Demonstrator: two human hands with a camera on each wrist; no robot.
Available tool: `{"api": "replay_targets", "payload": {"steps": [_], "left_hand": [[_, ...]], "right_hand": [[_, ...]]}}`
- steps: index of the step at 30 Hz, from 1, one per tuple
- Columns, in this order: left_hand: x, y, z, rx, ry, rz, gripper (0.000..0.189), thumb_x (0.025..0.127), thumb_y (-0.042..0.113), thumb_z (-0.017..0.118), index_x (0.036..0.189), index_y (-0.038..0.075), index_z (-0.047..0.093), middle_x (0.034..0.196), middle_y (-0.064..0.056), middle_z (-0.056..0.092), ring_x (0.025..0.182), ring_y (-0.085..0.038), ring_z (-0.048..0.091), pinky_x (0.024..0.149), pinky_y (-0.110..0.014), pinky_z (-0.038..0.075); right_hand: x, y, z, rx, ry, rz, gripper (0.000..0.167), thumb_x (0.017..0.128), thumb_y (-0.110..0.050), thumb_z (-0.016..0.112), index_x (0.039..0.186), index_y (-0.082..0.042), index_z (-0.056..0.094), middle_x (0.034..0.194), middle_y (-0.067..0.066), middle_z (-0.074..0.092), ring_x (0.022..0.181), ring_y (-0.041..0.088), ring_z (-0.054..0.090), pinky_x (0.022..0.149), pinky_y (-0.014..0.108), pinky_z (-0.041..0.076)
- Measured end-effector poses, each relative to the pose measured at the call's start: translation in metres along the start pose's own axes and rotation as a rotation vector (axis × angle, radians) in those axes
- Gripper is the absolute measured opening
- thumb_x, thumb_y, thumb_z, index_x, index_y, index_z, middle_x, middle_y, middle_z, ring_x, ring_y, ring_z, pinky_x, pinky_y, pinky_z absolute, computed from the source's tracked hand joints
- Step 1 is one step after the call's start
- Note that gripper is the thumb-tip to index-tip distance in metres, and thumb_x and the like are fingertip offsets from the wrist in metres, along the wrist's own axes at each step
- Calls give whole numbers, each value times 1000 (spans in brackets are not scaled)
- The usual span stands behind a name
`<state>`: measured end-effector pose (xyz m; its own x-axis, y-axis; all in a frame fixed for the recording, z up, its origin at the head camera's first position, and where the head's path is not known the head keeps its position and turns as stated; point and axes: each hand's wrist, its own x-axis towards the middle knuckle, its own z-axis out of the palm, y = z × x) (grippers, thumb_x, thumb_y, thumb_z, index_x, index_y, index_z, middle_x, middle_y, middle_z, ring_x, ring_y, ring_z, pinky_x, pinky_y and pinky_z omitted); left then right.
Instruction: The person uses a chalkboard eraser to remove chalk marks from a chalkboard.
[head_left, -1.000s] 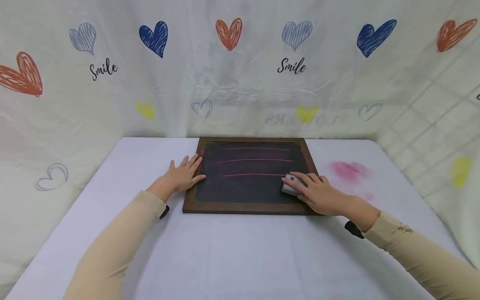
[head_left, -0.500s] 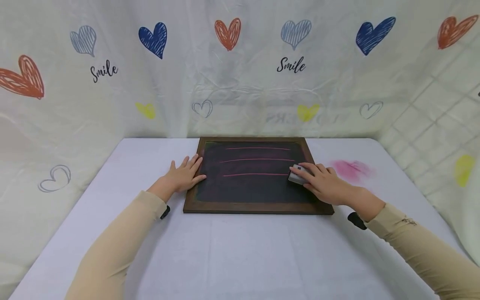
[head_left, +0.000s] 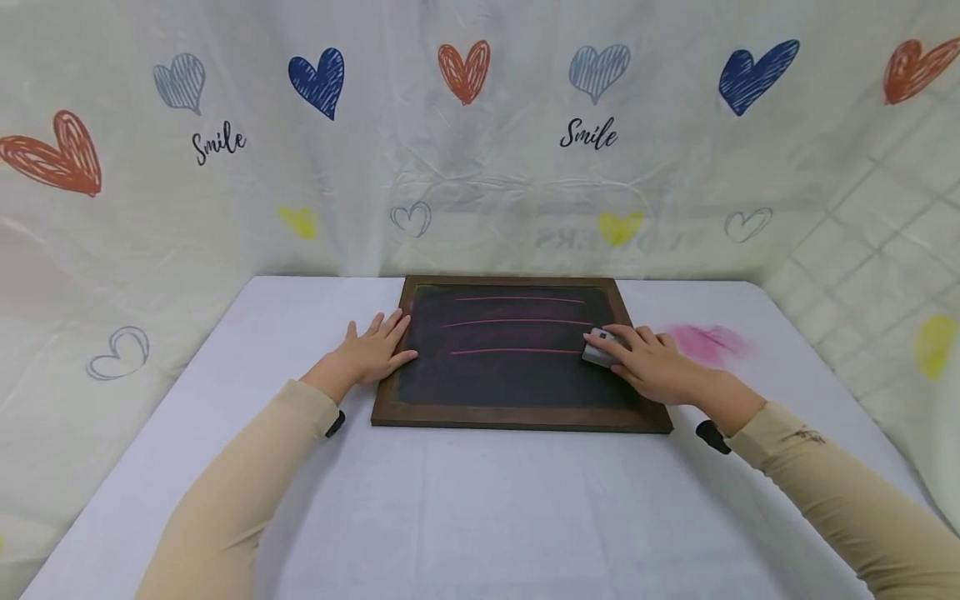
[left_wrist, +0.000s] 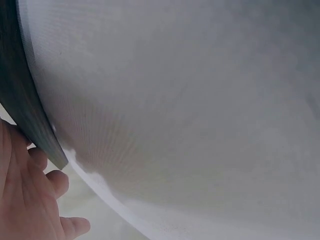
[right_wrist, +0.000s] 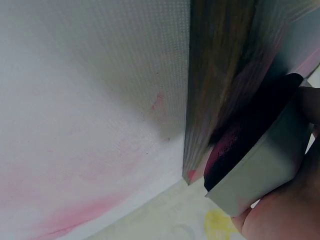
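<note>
A wood-framed chalkboard point(head_left: 510, 383) lies on the white-covered table, with three pink chalk lines across it. My left hand point(head_left: 367, 354) rests, fingers spread, on the left side of its frame; the left wrist view shows those fingers point(left_wrist: 57, 182) by the frame's edge. My right hand point(head_left: 652, 362) grips a grey chalkboard eraser point(head_left: 597, 347) on the right part of the board, at the right end of the lowest line. In the right wrist view the eraser point(right_wrist: 265, 160) shows a black felt face with pink dust, tilted beside the wooden frame point(right_wrist: 215, 75).
A smudge of pink chalk dust point(head_left: 708, 343) marks the tablecloth right of the board. Behind the table hangs a white curtain point(head_left: 480, 167) printed with hearts and the word Smile. The tabletop point(head_left: 495, 508) stretches in front of the board.
My right hand has moved the eraser up and to the right, from below the lowest line's right end, and then barely moves. The left hand stays on the frame. The three lines remain visible.
</note>
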<state>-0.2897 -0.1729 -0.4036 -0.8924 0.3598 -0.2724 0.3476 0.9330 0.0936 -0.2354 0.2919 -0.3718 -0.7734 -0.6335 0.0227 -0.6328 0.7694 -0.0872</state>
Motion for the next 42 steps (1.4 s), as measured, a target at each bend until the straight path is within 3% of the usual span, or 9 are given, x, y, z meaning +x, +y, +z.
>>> {"api": "replay_targets", "payload": {"steps": [12, 18, 29, 42], "left_hand": [[3, 0, 0, 5, 4, -5, 79, 109, 55, 34, 166, 9, 5, 172, -12, -1, 156, -39, 3, 115, -73, 3], [3, -1, -1, 13, -4, -9, 79, 109, 56, 34, 166, 9, 6, 172, -13, 0, 156, -39, 4, 115, -72, 3], [7, -4, 0, 20, 3, -3, 78, 109, 55, 34, 166, 9, 6, 172, -12, 0, 156, -39, 4, 116, -72, 3], [6, -2, 0, 14, 2, -6, 79, 109, 55, 34, 166, 9, 6, 172, -13, 0, 156, -39, 4, 116, -72, 3]], "right_hand": [[30, 2, 3, 75, -73, -12, 57, 107, -15, 54, 159, -17, 30, 155, 23, 32, 129, 44, 38, 87, 55, 33], [51, -16, 9, 31, -88, -27, 59, 108, -17, 54, 161, -16, 28, 157, 22, 31, 128, 43, 40, 87, 56, 35], [92, -51, 11, 45, -137, -58, 63, 109, -22, 54, 164, -18, 25, 161, 20, 26, 136, 43, 35, 100, 63, 34], [142, -98, 19, -44, -194, -104, 64, 111, -27, 49, 166, -25, 17, 167, 15, 18, 140, 39, 34, 105, 59, 34]]}}
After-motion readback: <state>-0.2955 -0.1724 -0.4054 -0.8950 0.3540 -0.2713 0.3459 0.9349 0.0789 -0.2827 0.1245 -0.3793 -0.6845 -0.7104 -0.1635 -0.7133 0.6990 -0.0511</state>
